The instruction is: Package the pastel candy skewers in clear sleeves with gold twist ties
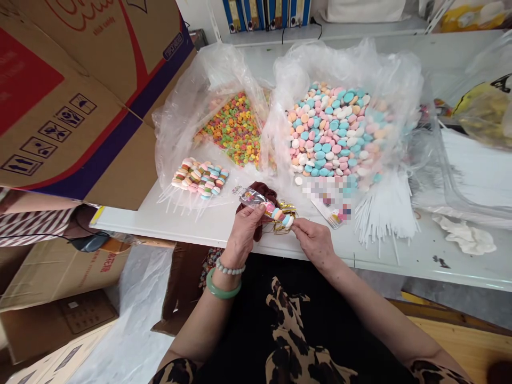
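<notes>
Between my two hands is a candy skewer [282, 215] of pastel candies, partly inside a clear printed wrapper. My left hand [248, 221], with a bead bracelet and a green bangle at its wrist, pinches the wrapped part. At the other end, my right hand [314, 239] has its fingers closed near the last white candy, probably on the stick or wrapper edge. Gold twist ties [286, 208] lie just behind the skewer. A dark brown cloth [266, 189] is bunched beside my left hand. Finished-looking candy skewers [204, 178] lie in a pile to the left.
Behind stand open plastic bags of small ring candies [236, 130] and of pastel candies [332, 133]. White sticks [384, 216] fan out at right, near printed wrappers [330, 208] and a crumpled tissue [466, 234]. A large cardboard box [92, 96] overhangs the table's left side.
</notes>
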`<state>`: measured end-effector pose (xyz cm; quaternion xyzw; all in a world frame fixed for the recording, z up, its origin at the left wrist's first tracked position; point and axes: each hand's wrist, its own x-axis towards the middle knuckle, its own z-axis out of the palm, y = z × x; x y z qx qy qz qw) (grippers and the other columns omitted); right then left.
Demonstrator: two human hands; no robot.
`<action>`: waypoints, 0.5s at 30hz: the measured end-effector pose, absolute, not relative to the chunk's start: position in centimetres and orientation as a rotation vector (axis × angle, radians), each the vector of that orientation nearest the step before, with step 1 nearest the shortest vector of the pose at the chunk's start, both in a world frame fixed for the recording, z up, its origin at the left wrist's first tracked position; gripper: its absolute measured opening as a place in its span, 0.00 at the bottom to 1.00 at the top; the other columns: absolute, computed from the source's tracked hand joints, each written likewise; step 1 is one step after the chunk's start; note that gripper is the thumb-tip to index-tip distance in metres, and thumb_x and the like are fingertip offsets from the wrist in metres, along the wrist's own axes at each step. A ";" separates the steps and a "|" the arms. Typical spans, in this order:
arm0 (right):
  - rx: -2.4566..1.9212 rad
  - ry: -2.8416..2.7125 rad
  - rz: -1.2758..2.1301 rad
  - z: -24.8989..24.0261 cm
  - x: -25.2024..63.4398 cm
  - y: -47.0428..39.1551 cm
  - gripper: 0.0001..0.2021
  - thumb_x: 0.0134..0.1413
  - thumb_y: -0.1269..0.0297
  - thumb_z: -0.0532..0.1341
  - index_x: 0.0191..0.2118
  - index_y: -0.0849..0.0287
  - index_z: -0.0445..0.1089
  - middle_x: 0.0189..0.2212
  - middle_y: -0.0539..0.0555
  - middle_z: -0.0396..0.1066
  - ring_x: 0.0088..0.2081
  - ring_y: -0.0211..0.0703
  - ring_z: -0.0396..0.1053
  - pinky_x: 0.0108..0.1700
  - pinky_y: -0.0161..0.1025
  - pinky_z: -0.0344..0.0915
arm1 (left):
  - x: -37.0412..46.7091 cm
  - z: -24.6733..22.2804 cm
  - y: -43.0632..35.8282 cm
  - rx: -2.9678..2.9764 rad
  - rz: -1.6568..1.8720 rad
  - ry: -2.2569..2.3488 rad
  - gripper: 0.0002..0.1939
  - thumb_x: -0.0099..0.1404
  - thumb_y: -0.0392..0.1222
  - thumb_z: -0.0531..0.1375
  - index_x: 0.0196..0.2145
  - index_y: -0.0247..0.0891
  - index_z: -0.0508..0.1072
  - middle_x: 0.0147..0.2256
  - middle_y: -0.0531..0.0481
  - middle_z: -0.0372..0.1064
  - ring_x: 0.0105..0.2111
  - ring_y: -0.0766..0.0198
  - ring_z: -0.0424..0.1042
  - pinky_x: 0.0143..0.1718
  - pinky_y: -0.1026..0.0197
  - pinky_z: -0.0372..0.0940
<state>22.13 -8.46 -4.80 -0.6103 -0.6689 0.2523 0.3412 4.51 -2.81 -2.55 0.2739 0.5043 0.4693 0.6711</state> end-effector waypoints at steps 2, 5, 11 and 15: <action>-1.569 -1.880 0.397 -4.9 21.9 -8.6 0.14 0.64 0.66 0.53 0.33 0.57 0.75 0.24 0.50 0.72 0.26 0.37 0.66 0.30 0.35 0.54 | 4.9 -2.6 -3.0 0.602 1.054 1.126 0.20 0.45 0.52 0.73 0.29 0.32 0.79 0.29 0.45 0.77 0.29 0.62 0.74 0.37 0.59 0.68; -1.504 -2.048 -0.001 -5.2 21.4 -8.8 0.13 0.63 0.71 0.52 0.33 0.58 0.74 0.21 0.51 0.71 0.25 0.38 0.65 0.30 0.37 0.52 | 5.4 -3.1 -3.4 0.561 1.060 1.124 0.20 0.45 0.51 0.73 0.30 0.32 0.78 0.28 0.46 0.76 0.29 0.63 0.73 0.36 0.60 0.68; -1.484 -1.989 0.131 -5.5 21.5 -8.9 0.14 0.64 0.69 0.52 0.32 0.58 0.74 0.23 0.52 0.72 0.27 0.38 0.67 0.31 0.36 0.54 | 4.6 -3.8 -3.1 0.466 1.029 1.029 0.17 0.49 0.43 0.72 0.36 0.34 0.77 0.32 0.47 0.76 0.32 0.63 0.75 0.39 0.59 0.69; -1.538 -1.780 0.690 -5.1 21.3 -8.8 0.12 0.62 0.62 0.54 0.31 0.56 0.73 0.23 0.50 0.72 0.26 0.38 0.66 0.32 0.34 0.57 | 4.0 -3.6 -2.4 0.359 1.177 0.915 0.18 0.49 0.29 0.70 0.39 0.37 0.75 0.39 0.48 0.76 0.42 0.60 0.76 0.47 0.59 0.68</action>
